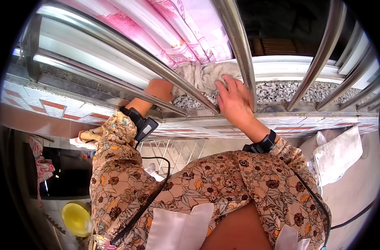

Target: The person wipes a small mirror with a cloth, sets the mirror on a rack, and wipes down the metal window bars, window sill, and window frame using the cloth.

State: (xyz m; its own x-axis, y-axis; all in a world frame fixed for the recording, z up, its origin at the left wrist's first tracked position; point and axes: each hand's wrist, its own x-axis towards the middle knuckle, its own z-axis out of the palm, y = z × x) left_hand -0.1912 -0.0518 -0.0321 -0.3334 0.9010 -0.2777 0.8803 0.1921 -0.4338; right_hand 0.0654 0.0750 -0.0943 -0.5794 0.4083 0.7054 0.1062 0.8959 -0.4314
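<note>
A crumpled, greyish-beige cloth (206, 76) lies bunched on the speckled stone window sill (277, 91), behind the metal bars. My right hand (235, 102) reaches in between two bars, its bent fingers gripping the right part of the cloth. At the cloth's left end is my left hand (160, 88), passed between the lower rail and the slanting upper bar. The back of that hand shows, rounded, but its fingers are hidden, so its hold on the cloth cannot be made out.
Steel window bars (235, 46) stand close around both forearms. A pink patterned curtain (169, 29) hangs behind them, beside the white window track (290, 68). Below are a yellow basin (77, 218) at left and a white cloth (338, 156) at right. Black cables run along both sleeves.
</note>
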